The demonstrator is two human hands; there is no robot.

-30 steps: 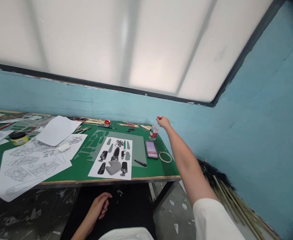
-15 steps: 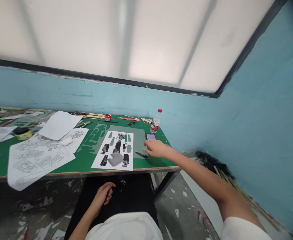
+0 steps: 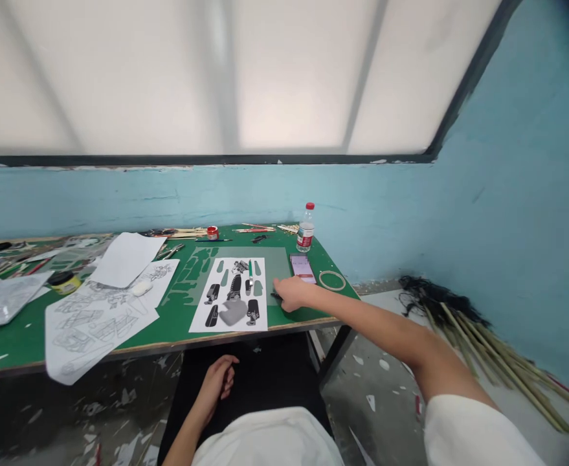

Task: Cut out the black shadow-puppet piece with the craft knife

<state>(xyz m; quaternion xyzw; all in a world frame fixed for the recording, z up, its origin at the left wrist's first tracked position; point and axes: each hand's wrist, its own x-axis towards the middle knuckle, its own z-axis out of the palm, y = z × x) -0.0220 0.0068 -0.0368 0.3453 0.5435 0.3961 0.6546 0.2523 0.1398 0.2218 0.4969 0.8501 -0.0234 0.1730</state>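
Observation:
My right hand (image 3: 291, 294) reaches across the green table (image 3: 167, 323). Its curled fingers close over a small black craft knife (image 3: 277, 296), of which only the left tip shows. The knife lies on a grey cutting mat (image 3: 269, 259), just right of a white sheet printed with black cut-out shapes (image 3: 230, 294). A green pen (image 3: 250, 270) lies on that sheet. My left hand (image 3: 219, 382) rests on my dark lap below the table edge, loosely open and holding nothing.
A water bottle with a red cap (image 3: 306, 228) stands at the back right, with a phone (image 3: 302, 266) and a tape ring (image 3: 332, 280) in front of it. Drawings (image 3: 94, 310), a yellow jar (image 3: 64, 282) and tools lie to the left. Bamboo sticks (image 3: 498, 362) lean on the blue wall.
My right hand let go of the bottle at the back, drew back toward me and came down on the black knife. The view tilted down and left. My left hand stayed on my lap.

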